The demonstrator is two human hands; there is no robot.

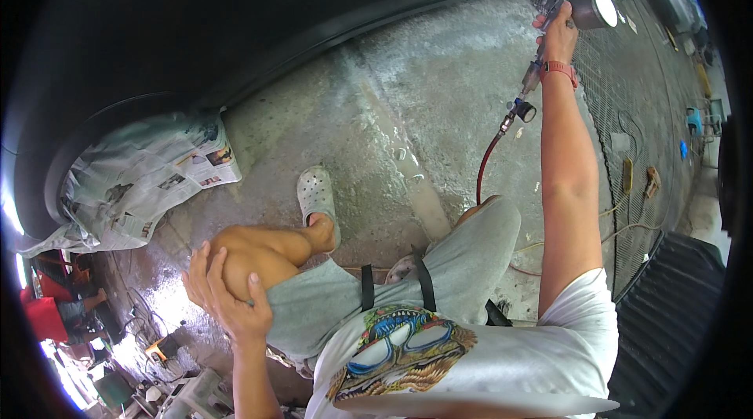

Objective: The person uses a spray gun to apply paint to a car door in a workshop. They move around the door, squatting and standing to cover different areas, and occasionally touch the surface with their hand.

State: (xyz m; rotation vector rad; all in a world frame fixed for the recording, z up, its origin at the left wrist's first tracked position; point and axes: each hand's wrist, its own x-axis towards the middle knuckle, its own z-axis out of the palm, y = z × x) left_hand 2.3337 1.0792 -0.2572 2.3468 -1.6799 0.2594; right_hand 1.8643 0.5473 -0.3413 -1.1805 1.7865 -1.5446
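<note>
My right hand [558,31] grips a metal spray gun [549,10], with a cup [586,7] showing a white round end at the upper right. A gauge [525,112] sits on the gun's inlet, and a red hose [485,157] runs down from it. The gun is close beside the lower edge of a large dark curved panel [259,15], which looks like a vehicle's body. My left hand [227,293] rests on my bent bare knee with its fingers spread, holding nothing. Whether spray is coming out cannot be made out.
Newspaper sheets [169,180] hang from the panel's lower left. I crouch on stained concrete [416,105], beside a grate [612,129] with cords and small tools. A black ribbed sheet [667,309] lies at lower right. A person in red [47,313] is at far left, near clutter.
</note>
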